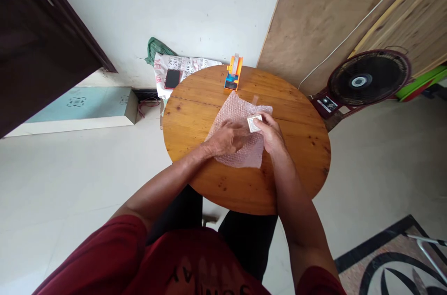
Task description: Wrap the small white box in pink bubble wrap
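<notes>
A sheet of pinkish bubble wrap [237, 155] lies on the round wooden table [300, 155]. Above its right part, my right hand [271, 133] pinches a small white box [254, 123] with printed lines on its face, the thumb lying on top. My left hand [226, 138] is over the middle of the wrap, just left of the box; motion smears its fingers, so I cannot tell if they are apart or closed. Near the far table edge stands an orange and blue tape dispenser [234, 73]. A short clear strip [255, 99] shows beside the wrap's upper edge.
Beyond the table's far left edge, a dark phone-like object [172, 79] rests on a printed white bag [193, 65], with a green bag [159, 49] behind. A fan [363, 82] stands to the right. Wall and wooden panels rise behind the table.
</notes>
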`<control>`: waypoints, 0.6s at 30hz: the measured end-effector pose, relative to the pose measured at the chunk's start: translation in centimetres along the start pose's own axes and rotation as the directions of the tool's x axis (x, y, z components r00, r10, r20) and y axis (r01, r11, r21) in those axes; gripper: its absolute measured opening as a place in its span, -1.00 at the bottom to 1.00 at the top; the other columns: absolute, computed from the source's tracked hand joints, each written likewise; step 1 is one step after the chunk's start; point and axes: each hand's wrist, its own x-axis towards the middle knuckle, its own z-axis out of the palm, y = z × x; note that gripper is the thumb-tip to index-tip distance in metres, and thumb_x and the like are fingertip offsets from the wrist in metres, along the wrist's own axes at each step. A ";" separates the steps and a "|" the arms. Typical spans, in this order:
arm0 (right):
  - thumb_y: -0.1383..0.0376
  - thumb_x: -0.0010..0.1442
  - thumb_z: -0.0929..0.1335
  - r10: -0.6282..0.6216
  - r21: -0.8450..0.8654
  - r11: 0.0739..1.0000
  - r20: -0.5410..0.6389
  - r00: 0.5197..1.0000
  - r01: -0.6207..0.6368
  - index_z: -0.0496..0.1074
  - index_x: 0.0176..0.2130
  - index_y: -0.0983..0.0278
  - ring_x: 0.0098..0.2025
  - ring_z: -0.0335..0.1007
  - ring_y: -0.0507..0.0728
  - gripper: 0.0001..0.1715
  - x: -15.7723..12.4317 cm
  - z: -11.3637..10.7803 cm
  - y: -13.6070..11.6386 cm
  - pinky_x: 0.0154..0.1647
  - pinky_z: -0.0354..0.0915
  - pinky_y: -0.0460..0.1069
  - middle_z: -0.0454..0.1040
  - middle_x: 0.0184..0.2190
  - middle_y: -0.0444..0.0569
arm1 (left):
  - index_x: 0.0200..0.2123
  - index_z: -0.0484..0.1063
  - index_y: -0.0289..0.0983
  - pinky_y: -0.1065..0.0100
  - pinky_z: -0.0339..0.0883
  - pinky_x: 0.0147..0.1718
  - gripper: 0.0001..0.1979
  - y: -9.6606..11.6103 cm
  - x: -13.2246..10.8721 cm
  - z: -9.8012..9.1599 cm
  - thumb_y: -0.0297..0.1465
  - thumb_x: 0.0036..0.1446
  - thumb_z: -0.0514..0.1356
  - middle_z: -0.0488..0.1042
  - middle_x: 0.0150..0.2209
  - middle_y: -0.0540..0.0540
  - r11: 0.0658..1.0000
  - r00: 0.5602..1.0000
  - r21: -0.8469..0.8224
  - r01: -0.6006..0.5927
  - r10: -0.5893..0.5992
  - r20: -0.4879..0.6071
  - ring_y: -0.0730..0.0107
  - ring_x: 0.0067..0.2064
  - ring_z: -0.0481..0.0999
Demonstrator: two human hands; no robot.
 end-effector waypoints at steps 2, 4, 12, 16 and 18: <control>0.06 -0.15 0.49 -0.013 -0.038 0.999 0.013 1.000 0.014 0.43 -0.08 0.15 -0.16 0.47 0.18 -0.39 0.1 -0.3 0.0 -0.16 0.38 0.05 0.54 -0.17 -0.08 | 0.02 0.53 -0.27 0.12 0.29 0.19 -0.56 -0.8 0.2 -0.3 -0.55 0.08 0.11 0.55 0.04 -0.16 0.988 0.986 -0.106 0.110 -0.122 -0.117 0.19 0.07 0.50; 0.07 -0.13 0.48 -0.050 -0.095 0.994 0.037 0.998 0.053 0.42 -0.05 0.15 -0.13 0.46 0.18 -0.38 0.1 -0.4 0.2 -0.14 0.37 0.06 0.54 -0.16 -0.07 | -0.04 0.55 -0.32 0.21 0.40 0.07 -0.57 -1.6 0.4 -0.5 -0.59 0.05 0.06 0.61 -0.08 -0.14 0.955 0.946 -0.184 0.232 -0.266 -0.186 0.24 -0.05 0.55; 0.10 -0.01 0.46 -0.183 -0.361 0.906 0.140 0.973 0.222 0.43 0.07 0.14 -0.06 0.46 0.21 -0.37 0.5 -0.4 2.1 0.04 0.36 0.15 0.55 -0.08 -0.07 | -0.15 0.58 -0.37 0.29 0.41 -0.05 -0.65 -1.9 0.6 -0.7 -0.58 0.09 0.05 0.62 -0.19 -0.11 0.916 0.929 -0.303 0.264 -0.326 -0.177 0.29 -0.16 0.54; 0.13 0.03 0.45 -0.248 -0.441 0.842 0.194 0.949 0.310 0.42 0.11 0.16 -0.05 0.47 0.22 -0.37 -0.2 0.1 1.1 0.05 0.35 0.16 0.54 -0.03 -0.01 | -0.14 0.56 -0.35 0.35 0.42 -0.14 -0.65 -1.5 0.6 -0.7 -0.57 0.08 0.05 0.61 -0.24 -0.05 0.905 0.931 -0.345 0.250 -0.322 -0.171 0.35 -0.22 0.52; 0.17 0.04 0.44 -0.253 -0.509 0.796 0.214 0.944 0.328 0.43 0.10 0.16 -0.04 0.47 0.23 -0.39 -0.8 0.5 0.5 0.06 0.35 0.17 0.54 -0.01 0.00 | -0.12 0.54 -0.35 0.36 0.41 -0.12 -0.64 -1.4 0.5 -0.6 -0.58 0.07 0.04 0.60 -0.23 -0.04 0.912 0.938 -0.338 0.233 -0.302 -0.168 0.36 -0.20 0.52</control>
